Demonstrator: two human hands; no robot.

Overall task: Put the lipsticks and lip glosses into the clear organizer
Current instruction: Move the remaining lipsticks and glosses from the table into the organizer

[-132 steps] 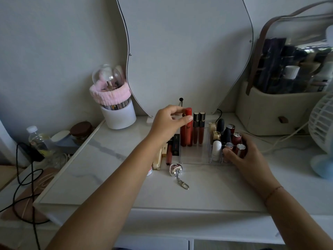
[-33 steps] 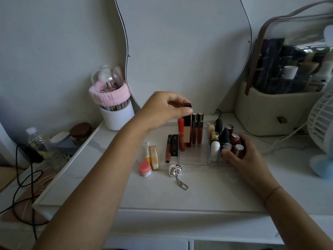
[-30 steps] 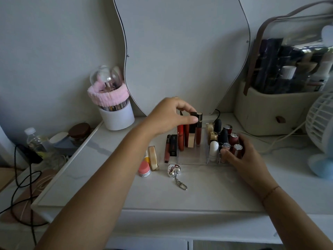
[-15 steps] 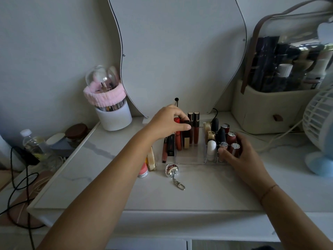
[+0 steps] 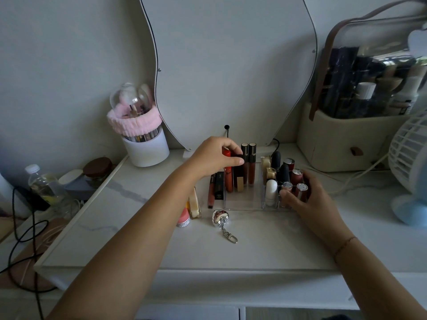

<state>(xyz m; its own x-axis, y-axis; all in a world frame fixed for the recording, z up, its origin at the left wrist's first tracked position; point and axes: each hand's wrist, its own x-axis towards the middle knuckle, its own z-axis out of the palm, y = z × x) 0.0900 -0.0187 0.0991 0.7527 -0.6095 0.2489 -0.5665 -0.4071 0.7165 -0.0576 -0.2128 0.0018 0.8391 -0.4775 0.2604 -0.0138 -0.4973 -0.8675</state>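
Observation:
The clear organizer (image 5: 245, 202) stands mid-table in front of the mirror. My left hand (image 5: 215, 158) pinches the black cap of a lip gloss with a beige base (image 5: 239, 183), upright in the organizer's left section beside a red-capped gloss (image 5: 228, 179) and two dark red glosses (image 5: 250, 168). My right hand (image 5: 307, 197) rests against the organizer's right side, fingers curled by the silver-topped lipsticks (image 5: 301, 188). Several lipsticks stand in the right compartments. A dark red gloss (image 5: 210, 192), a black tube (image 5: 219, 185) and a gold-and-cream tube (image 5: 194, 204) lie left of the organizer.
A pink-lidded balm pot (image 5: 183, 219) and a silver keychain (image 5: 221, 218) lie near the front. A white brush cup with a pink band (image 5: 145, 144) stands back left, a beige cosmetics case (image 5: 346, 139) and a fan (image 5: 409, 162) at right. Cables and a bottle (image 5: 44, 183) sit far left.
My left hand has lowered the black-capped gloss into the organizer's left section beside the red one. My right hand has stayed at the organizer's right side.

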